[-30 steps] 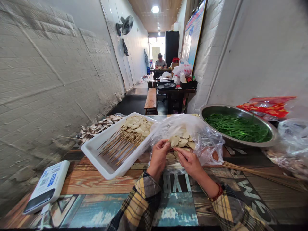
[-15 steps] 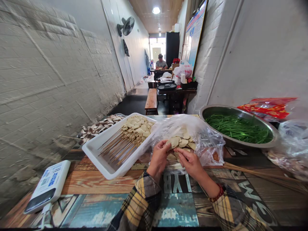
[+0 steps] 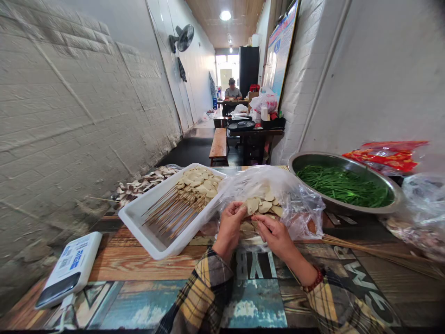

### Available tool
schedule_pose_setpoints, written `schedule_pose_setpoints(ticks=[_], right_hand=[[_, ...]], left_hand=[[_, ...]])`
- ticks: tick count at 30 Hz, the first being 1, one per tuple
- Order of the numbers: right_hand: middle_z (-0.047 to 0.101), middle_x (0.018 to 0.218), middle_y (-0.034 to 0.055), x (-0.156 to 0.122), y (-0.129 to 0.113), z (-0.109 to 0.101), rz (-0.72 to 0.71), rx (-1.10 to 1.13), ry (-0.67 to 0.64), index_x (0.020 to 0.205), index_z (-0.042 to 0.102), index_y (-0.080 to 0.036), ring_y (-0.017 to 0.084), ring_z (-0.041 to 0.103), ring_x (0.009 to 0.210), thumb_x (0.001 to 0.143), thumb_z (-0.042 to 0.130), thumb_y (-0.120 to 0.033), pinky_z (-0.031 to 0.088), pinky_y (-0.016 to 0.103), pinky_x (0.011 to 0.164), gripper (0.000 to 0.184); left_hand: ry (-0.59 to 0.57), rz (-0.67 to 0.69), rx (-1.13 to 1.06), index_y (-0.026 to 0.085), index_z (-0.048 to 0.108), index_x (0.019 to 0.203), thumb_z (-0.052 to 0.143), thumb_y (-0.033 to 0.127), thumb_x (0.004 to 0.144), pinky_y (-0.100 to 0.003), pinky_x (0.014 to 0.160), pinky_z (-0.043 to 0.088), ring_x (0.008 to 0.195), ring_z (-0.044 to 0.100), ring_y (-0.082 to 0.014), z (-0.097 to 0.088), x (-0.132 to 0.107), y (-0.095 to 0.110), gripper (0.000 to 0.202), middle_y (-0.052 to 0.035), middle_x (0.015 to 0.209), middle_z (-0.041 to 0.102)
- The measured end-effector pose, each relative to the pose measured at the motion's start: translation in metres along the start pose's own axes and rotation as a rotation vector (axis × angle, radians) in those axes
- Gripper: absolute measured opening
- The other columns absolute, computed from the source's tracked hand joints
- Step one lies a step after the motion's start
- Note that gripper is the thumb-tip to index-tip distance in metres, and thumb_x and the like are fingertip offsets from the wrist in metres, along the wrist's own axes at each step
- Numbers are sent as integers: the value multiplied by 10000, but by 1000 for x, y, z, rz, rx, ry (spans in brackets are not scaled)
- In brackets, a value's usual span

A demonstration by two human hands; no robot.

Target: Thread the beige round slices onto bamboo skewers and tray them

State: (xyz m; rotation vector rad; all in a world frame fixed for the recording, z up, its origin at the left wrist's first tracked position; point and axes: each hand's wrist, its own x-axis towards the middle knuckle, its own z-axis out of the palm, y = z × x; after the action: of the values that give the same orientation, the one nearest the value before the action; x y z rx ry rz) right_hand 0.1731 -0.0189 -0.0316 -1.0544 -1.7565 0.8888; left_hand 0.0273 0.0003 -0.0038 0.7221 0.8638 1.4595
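Observation:
My left hand (image 3: 230, 226) pinches a pale round food slice (image 3: 252, 204) at the mouth of a clear plastic bag (image 3: 295, 204) that holds more slices. My right hand (image 3: 274, 233) is closed around a thin bamboo skewer (image 3: 257, 220) whose tip meets that slice. Both hands sit close together over the table's middle. To their left stands a white rectangular tray (image 3: 146, 222) holding several finished skewers (image 3: 181, 206) with slices on their far ends.
A steel bowl of green stalks (image 3: 342, 185) stands at the right, loose bamboo skewers (image 3: 375, 253) lie in front of it, and plastic bags (image 3: 422, 204) are at far right. A pile of mushrooms (image 3: 139, 185) lies behind the tray. A white scale (image 3: 69, 269) sits front left. A person sits far down the room.
Almost nothing has shifted. My right hand has edged slightly toward the slice held in my left fingers; the view has barely moved.

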Motion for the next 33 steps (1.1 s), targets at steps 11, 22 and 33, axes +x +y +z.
schedule_pose_setpoints(ticks=[11,22,33], right_hand=[[483,497,-48,0,2,0,3,-3,8,1081,661,-122,123,474,435,937,428,-339,388,241,484,349],[479,510,-50,0,1,1,46,3,14,1047,664,-140,116,461,432,921,434,-337,355,232,464,328],[464,484,-60,1,1,1,86,-14,21,969,638,-147,124,468,425,912,436,-338,351,238,470,284]], left_hand=[[-10,-49,-19,148,595,711,833,304,551,-252,630,497,619,567,-109,2,-3,2,327,14,678,619],[27,105,235,156,607,744,730,298,647,-202,564,365,570,500,-87,-2,3,-4,212,33,638,602],[16,160,371,160,599,730,696,295,680,-210,578,350,592,480,-94,-2,2,-3,174,30,657,579]])
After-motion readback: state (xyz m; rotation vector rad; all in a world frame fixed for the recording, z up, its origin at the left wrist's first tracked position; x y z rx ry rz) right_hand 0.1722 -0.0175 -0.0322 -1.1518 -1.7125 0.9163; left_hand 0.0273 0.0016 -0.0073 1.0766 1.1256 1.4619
